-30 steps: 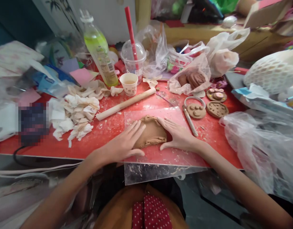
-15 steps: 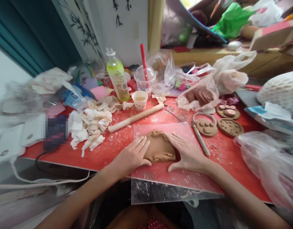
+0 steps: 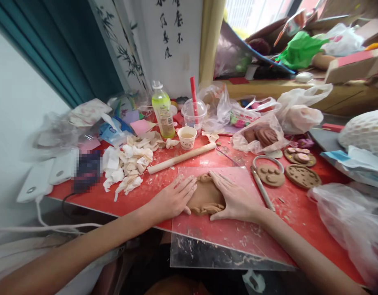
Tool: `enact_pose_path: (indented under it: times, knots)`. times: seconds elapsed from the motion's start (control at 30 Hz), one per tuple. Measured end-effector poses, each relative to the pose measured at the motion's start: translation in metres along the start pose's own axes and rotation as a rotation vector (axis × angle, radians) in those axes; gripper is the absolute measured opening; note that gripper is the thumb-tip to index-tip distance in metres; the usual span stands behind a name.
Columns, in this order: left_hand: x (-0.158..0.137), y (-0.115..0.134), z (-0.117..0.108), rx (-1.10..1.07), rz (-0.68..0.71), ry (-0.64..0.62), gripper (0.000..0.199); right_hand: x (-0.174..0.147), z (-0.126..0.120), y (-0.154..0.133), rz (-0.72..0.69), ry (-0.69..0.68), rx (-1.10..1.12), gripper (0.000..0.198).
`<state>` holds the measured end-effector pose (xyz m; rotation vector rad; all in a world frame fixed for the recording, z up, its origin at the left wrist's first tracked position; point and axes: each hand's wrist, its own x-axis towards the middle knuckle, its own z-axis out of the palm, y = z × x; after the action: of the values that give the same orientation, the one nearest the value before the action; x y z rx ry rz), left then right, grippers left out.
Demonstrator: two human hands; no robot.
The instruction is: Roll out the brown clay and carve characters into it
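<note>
A flat slab of brown clay [image 3: 206, 196] with a raised, rough rim lies on a clear plastic sheet [image 3: 204, 241]. My left hand [image 3: 176, 196] rests along the slab's left side, its fingers stretched out and laid over the rim. On the opposite side my right hand [image 3: 233, 197] is open, thumb spread from the fingers, pressing against the right edge. The hands cover parts of the left and right rim. Beyond the sheet lies a wooden rolling pin [image 3: 183, 158]. A thin grey tool [image 3: 263, 190] lies right of my right hand.
Crumpled tissues [image 3: 127, 164] are heaped at left. A paper cup [image 3: 187, 139] of cloudy liquid, a green drink bottle [image 3: 163, 112] and a plastic cup with a red straw [image 3: 194, 108] stand behind. Decorated clay discs [image 3: 302, 176] and a bagged clay lump [image 3: 263, 135] are at right.
My right hand has moved in toward the slab, its thumb now at the near edge. My left hand lies further over the left rim. The camera view has tilted up.
</note>
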<state>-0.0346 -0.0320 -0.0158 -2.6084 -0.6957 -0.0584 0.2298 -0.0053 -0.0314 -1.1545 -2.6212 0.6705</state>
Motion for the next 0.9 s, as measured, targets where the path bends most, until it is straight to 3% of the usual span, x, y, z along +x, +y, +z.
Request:
enact_pose_path:
  times: [0.17,0.37,0.53,0.73,0.9]
  knots:
    - [0.009,0.008,0.002,0.001,-0.073,0.02,0.067,-0.001,0.0,0.002,-0.073,0.04,-0.02,0.128]
    - [0.008,-0.009,0.004,-0.084,-0.159,-0.08,0.097,-0.001,-0.005,-0.001,-0.049,0.032,-0.006,0.127]
    - [-0.003,-0.027,-0.001,-0.274,-0.155,-0.25,0.104,-0.004,-0.001,0.001,-0.053,0.047,-0.032,0.125]
    - [0.003,-0.02,0.004,-0.104,-0.096,-0.149,0.094,-0.005,0.0,0.001,-0.099,0.071,-0.07,0.121]
    - [0.035,-0.011,0.013,-0.061,-0.132,-0.042,0.079,-0.005,0.001,0.002,-0.141,0.113,-0.091,0.124]
